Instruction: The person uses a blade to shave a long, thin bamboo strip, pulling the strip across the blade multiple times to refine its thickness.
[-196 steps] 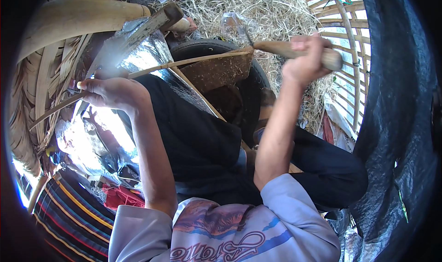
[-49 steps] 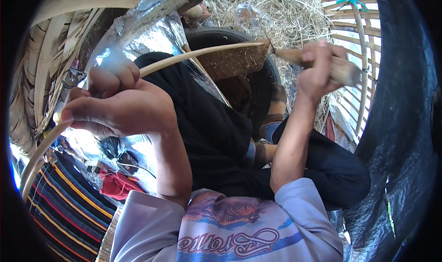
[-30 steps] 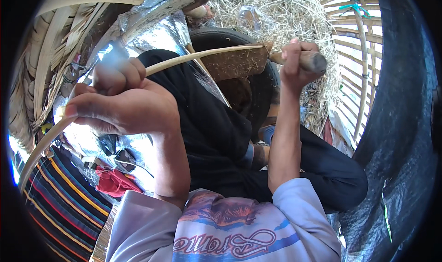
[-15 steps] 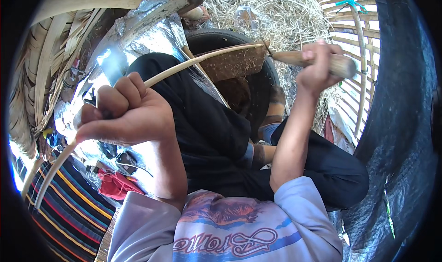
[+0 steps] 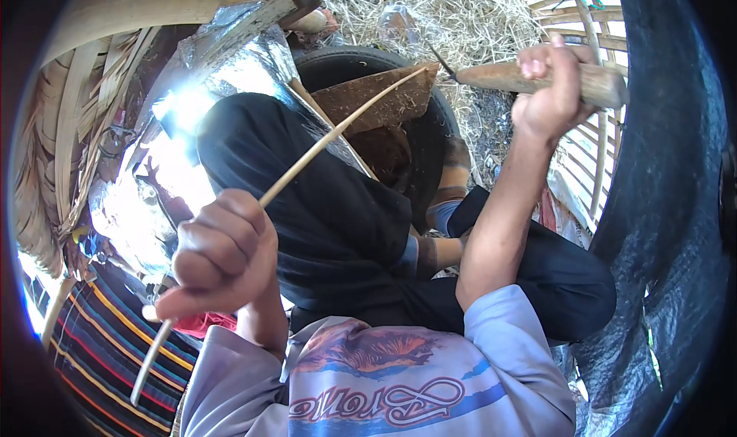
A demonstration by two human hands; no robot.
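Person wears a pale lilac-grey short-sleeved cotton T-shirt [image 5: 399,383] w/ orange-and-blue chest print & looping script, plus loose black fabric trousers [image 5: 338,230]. Forearms bare; no rings or watch visible on hands.

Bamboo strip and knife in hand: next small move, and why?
Probably draw the strip back toward the body with the left hand. Its far tip rests on the brown pad by the blade of the knife, which the right hand grips, so a pull would shave it.
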